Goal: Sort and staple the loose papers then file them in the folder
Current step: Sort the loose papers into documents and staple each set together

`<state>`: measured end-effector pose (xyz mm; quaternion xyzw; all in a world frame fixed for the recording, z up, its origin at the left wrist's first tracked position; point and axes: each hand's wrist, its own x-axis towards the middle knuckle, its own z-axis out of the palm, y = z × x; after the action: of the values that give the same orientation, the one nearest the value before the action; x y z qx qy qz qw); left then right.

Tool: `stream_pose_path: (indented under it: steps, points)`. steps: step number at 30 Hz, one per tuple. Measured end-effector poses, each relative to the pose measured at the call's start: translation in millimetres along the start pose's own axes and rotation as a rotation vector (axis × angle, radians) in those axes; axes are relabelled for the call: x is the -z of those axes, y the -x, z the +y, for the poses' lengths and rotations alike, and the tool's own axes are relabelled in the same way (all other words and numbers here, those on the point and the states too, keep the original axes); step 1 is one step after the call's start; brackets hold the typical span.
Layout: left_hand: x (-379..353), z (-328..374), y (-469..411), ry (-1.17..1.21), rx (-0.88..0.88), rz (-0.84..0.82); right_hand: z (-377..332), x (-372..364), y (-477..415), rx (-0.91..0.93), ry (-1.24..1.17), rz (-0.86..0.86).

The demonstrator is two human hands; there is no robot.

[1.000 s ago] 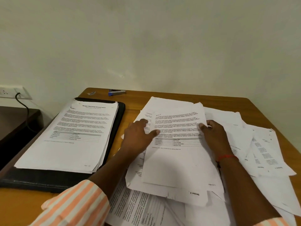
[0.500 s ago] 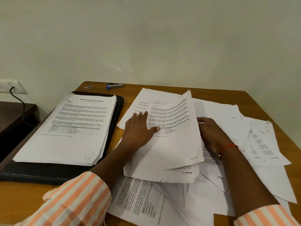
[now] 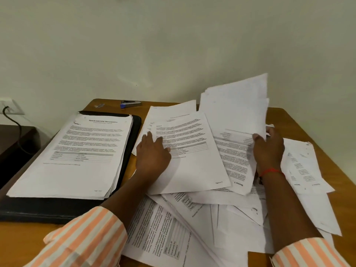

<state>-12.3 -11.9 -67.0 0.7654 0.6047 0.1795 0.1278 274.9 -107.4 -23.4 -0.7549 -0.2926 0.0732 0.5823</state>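
Observation:
A messy pile of loose printed papers covers the right half of the wooden table. My left hand rests flat on a printed sheet at the top of the pile. My right hand grips a bundle of sheets by its lower edge and holds it lifted upright. A black folder lies open on the left with a neat stack of papers on it. A blue and silver stapler lies at the far edge of the table.
The table stands against a pale wall. A small strip of staples lies left of the stapler. A wall socket with a black cable is at the far left, above a dark side surface.
My right hand has lifted a bundle of sheets up off the pile and stood it on end. My left hand has stayed pressed on the printed sheet, which has shifted a little leftward.

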Motion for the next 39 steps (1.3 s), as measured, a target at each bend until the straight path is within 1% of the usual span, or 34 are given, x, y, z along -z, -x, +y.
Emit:
stream_pose_path:
  steps: [4, 6, 7, 10, 13, 17, 20, 22, 24, 27, 28, 29, 30, 32, 35, 39]
  points:
    - [-2, -1, -2, 0.014, -0.012, 0.017, -2, 7, -4, -0.003, -0.142, 0.297]
    - [-4, -2, -3, 0.037, -0.025, 0.049, -5, 9, -2, -0.040, -0.279, 0.402]
    - [-5, -3, -3, 0.054, -0.035, 0.064, -6, 9, -2, -0.062, -0.368, 0.424]
    - [-5, -1, -1, 0.111, -0.098, 0.151, -12, 6, 2, -0.119, -0.675, 0.390]
    - [-4, 2, 1, 0.183, -0.137, 0.216, -17, 4, 5, -0.172, -0.855, 0.316]
    - [-5, 1, -2, 0.197, -0.156, 0.184, -20, 0, 9, -0.173, -0.900, 0.275]
    - [0, 9, 1, 0.390, -0.131, 0.144, -20, -5, 15, -0.178, -0.863, 0.241]
    - [5, 18, 6, 0.530, -0.165, 0.125, -20, -11, 20, -0.186, -0.852, 0.160]
    - [10, 26, 11, 0.737, -0.185, 0.064, -22, -18, 29, -0.263, -0.863, 0.009]
    - [18, 35, 15, 1.279, -0.064, -0.126, -25, -31, 47, -0.415, -0.878, -0.339]
    - [19, 34, 13, 1.425, -0.015, -0.166, -24, -35, 51, -0.447, -0.889, -0.447]
    - [20, 33, 12, 1.502, 0.031, -0.176, -22, -37, 53, -0.465, -0.891, -0.536]
    - [22, 31, 10, 1.529, 0.067, -0.172, -20, -39, 54, -0.468, -0.878, -0.606]
    - [21, 26, 6, 1.489, 0.123, -0.148, -18, -40, 55, -0.438, -0.828, -0.691]
    - [16, 22, 1, 1.446, 0.261, -0.136, -15, -41, 56, -0.424, -0.785, -0.736]
    - [13, 20, -4, 1.486, 0.284, -0.139, -16, -37, 56, -0.395, -0.767, -0.794]
